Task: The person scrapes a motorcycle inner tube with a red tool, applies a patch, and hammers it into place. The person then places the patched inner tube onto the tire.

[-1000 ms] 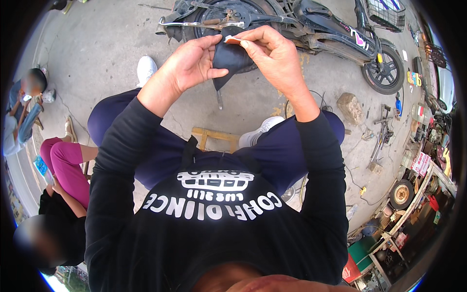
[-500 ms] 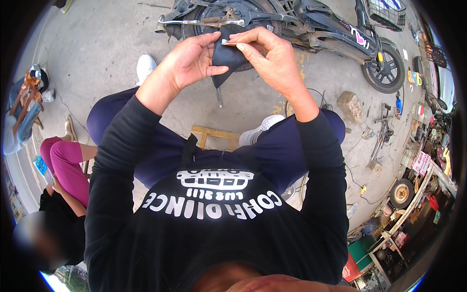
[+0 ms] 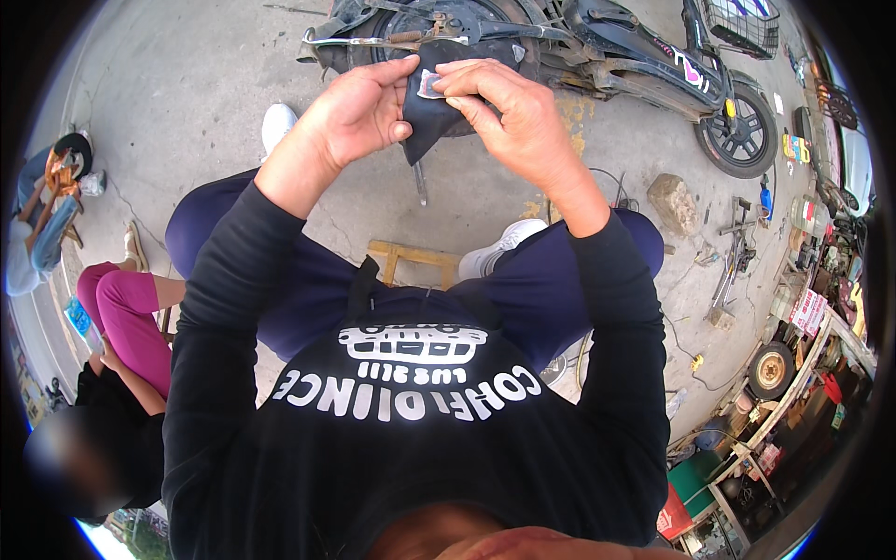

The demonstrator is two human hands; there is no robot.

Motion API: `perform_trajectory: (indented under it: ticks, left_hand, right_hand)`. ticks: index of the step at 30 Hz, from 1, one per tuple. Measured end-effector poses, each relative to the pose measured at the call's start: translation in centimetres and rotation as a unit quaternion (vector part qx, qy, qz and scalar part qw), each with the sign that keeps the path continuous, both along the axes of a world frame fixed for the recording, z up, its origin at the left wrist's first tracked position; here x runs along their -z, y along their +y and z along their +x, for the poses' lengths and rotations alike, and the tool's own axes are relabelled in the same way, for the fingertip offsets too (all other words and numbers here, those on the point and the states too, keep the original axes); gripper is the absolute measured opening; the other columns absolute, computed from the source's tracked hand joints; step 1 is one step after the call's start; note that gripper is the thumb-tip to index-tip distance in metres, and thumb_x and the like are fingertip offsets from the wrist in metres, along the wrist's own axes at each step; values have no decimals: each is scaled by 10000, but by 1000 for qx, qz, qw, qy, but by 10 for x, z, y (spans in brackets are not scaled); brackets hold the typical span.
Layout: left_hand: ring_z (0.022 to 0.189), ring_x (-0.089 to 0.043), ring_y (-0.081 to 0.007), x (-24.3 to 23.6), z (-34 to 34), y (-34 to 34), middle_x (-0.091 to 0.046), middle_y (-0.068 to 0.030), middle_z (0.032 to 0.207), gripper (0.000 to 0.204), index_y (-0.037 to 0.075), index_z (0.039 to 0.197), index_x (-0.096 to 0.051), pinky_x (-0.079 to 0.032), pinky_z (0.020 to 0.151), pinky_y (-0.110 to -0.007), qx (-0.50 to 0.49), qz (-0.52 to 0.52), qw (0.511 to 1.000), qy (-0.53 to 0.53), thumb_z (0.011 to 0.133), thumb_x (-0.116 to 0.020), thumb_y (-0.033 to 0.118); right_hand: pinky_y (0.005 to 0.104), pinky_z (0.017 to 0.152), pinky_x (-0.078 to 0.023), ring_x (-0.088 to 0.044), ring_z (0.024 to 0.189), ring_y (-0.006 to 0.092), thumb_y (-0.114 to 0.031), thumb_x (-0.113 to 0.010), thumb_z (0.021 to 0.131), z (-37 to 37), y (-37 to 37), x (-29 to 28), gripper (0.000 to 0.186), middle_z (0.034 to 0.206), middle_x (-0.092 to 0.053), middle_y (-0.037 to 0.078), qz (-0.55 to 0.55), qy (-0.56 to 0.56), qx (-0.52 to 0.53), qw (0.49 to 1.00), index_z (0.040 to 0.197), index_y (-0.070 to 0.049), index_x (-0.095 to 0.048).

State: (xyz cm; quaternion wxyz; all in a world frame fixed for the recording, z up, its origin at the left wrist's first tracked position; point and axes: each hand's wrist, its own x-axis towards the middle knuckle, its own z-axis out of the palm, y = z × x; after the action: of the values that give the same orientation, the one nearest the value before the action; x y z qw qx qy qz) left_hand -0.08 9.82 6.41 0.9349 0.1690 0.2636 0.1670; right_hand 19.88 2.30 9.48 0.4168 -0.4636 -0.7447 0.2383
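Observation:
A flattened piece of black rubber inner tube (image 3: 425,135) hangs in front of the scooter's rear wheel. My left hand (image 3: 350,112) grips its left edge, with the thumb tip low on the near side and the other fingers partly behind it. Against the upper part of the rubber lies a small patch with a pale border (image 3: 429,85). My right hand (image 3: 513,112) pinches the patch's right side between bent fingers and thumb; the fingertips hide part of it. Behind both hands is the electric scooter (image 3: 644,70), lying along the far side.
On the right, a stone block (image 3: 673,204) and metal tools (image 3: 735,252) lie on the concrete. A small wheel (image 3: 771,371) stands by a cluttered rack. A low wooden stool (image 3: 411,254) sits between my legs. Someone in pink trousers (image 3: 131,299) sits on the left.
The patch, earlier pinched nearly edge-on, now shows its face against the rubber. My right-hand fingers have shifted, and my left thumb has drawn slightly left along the tube's edge.

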Motion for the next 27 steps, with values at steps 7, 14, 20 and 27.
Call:
perform_trajectory:
  ticks: [7, 14, 20, 27]
  left_hand:
    - [742, -672, -134, -5, 0, 2, -685, -75, 943, 320, 36, 1138, -576, -535, 479, -236, 0, 23, 999, 36, 1025, -419, 292]
    - [738, -676, -146, -2, -3, 6, -683, -82, 947, 306, 30, 1134, -580, -562, 506, -262, 20, 23, 999, 15, 1016, -446, 279]
    - [742, -680, -139, -9, 2, 3, -685, -64, 954, 324, 21, 1158, -564, -586, 532, -264, 28, 54, 996, 72, 1032, -406, 274]
    - [884, -669, -125, -10, 7, -2, -680, -50, 984, 257, 11, 1075, -619, -597, 767, -292, -13, 74, 993, 94, 958, -601, 240]
  right_hand:
    - [346, 829, -536, -636, 1028, 267, 31, -681, 776, -2, -1, -2, 166, 996, -682, 99, 53, -65, -26, 996, 936, -12, -662]
    - [352, 892, -501, -610, 1064, 257, 45, -625, 720, 0, -1, 0, 187, 1012, -657, 83, 109, -126, -49, 985, 898, -7, -650]
    - [364, 926, -482, -593, 1097, 244, -11, -633, 707, 0, -3, -4, 212, 1013, -654, 70, 132, -182, -67, 972, 917, -18, -665]
    - [353, 918, -499, -618, 1080, 250, -61, -678, 815, 17, -12, -9, 208, 1082, -677, 76, 77, -183, -16, 980, 1021, -38, -687]
